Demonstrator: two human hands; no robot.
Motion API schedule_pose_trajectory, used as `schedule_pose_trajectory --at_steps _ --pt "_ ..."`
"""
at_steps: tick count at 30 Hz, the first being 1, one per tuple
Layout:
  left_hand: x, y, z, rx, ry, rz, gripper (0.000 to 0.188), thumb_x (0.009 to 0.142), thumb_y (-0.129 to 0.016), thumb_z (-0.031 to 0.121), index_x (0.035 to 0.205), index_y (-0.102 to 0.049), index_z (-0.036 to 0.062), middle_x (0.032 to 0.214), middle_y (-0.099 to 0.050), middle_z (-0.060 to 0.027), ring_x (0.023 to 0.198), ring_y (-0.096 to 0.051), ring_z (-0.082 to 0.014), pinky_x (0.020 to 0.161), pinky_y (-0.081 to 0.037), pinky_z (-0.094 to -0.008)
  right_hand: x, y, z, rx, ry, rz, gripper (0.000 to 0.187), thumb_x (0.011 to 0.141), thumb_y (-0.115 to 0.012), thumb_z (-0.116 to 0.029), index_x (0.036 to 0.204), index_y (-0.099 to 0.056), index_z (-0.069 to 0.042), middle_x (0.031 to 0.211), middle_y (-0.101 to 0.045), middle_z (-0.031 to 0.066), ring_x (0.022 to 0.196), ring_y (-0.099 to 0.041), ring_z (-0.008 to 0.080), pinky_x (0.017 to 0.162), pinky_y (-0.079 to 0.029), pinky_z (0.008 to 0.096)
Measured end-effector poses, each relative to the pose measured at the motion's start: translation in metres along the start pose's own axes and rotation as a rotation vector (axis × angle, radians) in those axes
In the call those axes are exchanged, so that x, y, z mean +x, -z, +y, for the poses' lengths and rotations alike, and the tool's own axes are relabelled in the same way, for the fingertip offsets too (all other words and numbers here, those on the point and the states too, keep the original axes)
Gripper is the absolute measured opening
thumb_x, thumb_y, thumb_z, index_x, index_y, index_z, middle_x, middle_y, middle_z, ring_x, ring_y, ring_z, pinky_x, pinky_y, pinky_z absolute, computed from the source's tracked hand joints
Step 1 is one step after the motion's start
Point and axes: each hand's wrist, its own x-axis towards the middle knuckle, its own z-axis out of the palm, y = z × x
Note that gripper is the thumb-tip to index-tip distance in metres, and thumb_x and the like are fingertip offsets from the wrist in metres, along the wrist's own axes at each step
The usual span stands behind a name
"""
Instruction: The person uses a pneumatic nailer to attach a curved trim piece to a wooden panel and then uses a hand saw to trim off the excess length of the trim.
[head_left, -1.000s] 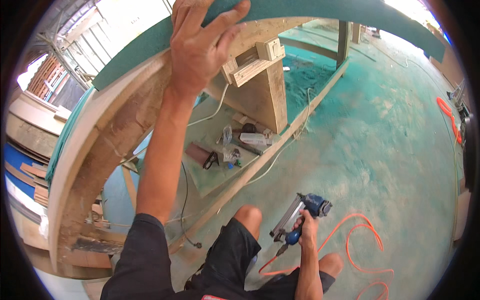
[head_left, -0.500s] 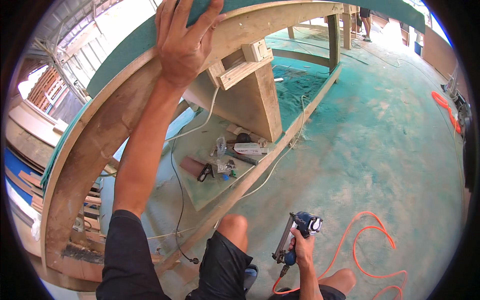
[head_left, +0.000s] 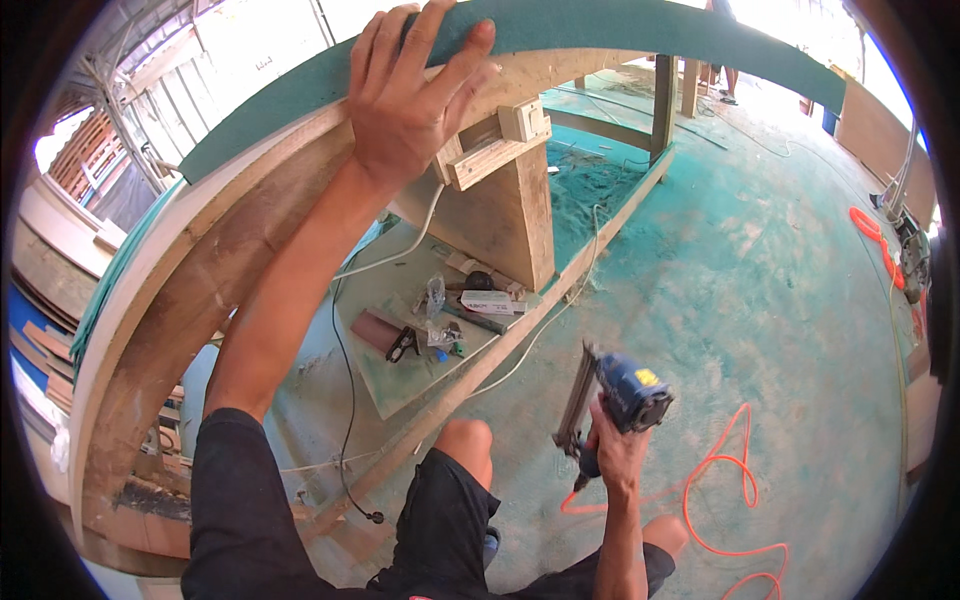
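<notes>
My left hand (head_left: 405, 105) lies with fingers spread across a dark green strip (head_left: 580, 30) along the edge of the wooden tabletop. Its palm rests near the pale wood rim (head_left: 215, 165) below the strip. In my right hand (head_left: 618, 450) is a blue and black nail gun (head_left: 630, 390), held by its handle above the floor. The gun's long magazine is tilted upright on its left side, and an orange air hose (head_left: 715, 458) leads from its handle. The gun is apart from the table. Some of the left fingertips reach the picture's top edge.
Under the table, a board (head_left: 390, 385) bears dark glasses (head_left: 402, 345), a small white box (head_left: 490, 302) and plastic bags. A socket box (head_left: 520, 122) sits on a wooden bracket. A low rail (head_left: 540, 320) and a black plug (head_left: 375, 517) lie near my knee.
My right hand has lifted the nail gun up and to the right, turning it. My left hand has shifted right along the edge strip. The orange hose has moved with the gun.
</notes>
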Motion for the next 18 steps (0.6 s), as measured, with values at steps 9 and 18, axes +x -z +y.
schedule_pose_trajectory --at_steps 9,18 --pt "-0.001 0.003 -0.013 -0.188 0.168 -0.004 0.033 0.081 -0.081 0.015 0.114 -0.079 0.0184 0.131 -0.066 -0.0029 0.113 -0.06 -0.0279 0.098 -0.048 -0.0406 0.032 -0.061 -0.219 0.134 0.409 0.085 0.021 0.092 -0.079 -0.013 0.107 -0.069 -0.001 0.094 -0.071 0.0034 0.081 -0.066 0.0103 0.072 -0.053 0.027" --pt "0.002 0.008 -0.016 -0.39 0.299 0.004 0.034 0.078 -0.083 0.014 0.112 -0.078 0.0159 0.121 -0.072 -0.0013 0.107 -0.064 -0.0249 0.094 -0.05 -0.0389 0.069 -0.099 -0.258 0.091 0.62 0.067 0.017 0.095 -0.075 -0.015 0.106 -0.071 -0.002 0.075 -0.064 -0.0008 0.054 -0.053 0.0047 0.048 -0.042 0.0229"
